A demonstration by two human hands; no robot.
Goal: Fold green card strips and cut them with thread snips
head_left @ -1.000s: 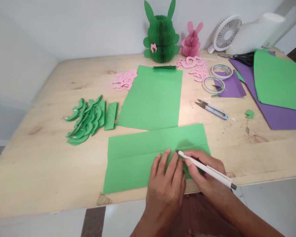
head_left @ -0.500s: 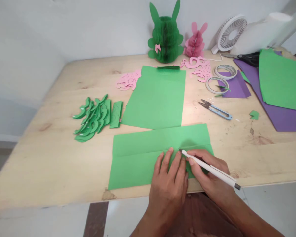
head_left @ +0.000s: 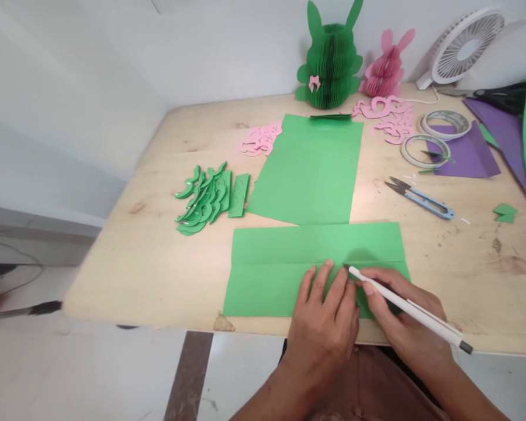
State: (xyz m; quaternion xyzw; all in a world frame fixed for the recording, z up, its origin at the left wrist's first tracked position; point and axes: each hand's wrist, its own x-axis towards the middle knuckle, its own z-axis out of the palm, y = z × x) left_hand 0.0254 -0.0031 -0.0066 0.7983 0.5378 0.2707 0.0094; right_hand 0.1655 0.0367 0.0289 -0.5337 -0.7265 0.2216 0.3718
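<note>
A creased green paper sheet (head_left: 263, 286) lies along the table's front edge. My left hand (head_left: 326, 316) rests on it, fingers stretched out and lying flat near the crease. In my right hand (head_left: 409, 316) is a white pen (head_left: 416, 313), its dark tip on the paper just beyond my left fingertips. The pen slants down to the right, its black end sticking out past my hand. Behind the creased sheet is a larger green paper (head_left: 311, 169), and their edges touch or nearly touch. My right palm hides part of the sheet's lower right corner.
Left lie green cut-out pieces (head_left: 206, 199) and pink cut-outs (head_left: 260, 139). Thread snips (head_left: 421, 199), tape rolls (head_left: 426, 151) and purple paper (head_left: 469, 155) lie right. A green honeycomb paper bunny (head_left: 331, 67), a pink one (head_left: 383, 70) and a white fan (head_left: 462, 52) stand at the back.
The head view has turned left, so everything sits further right in the picture. Both hands keep nearly the same place on the sheet, and the pen tip stays near the crease.
</note>
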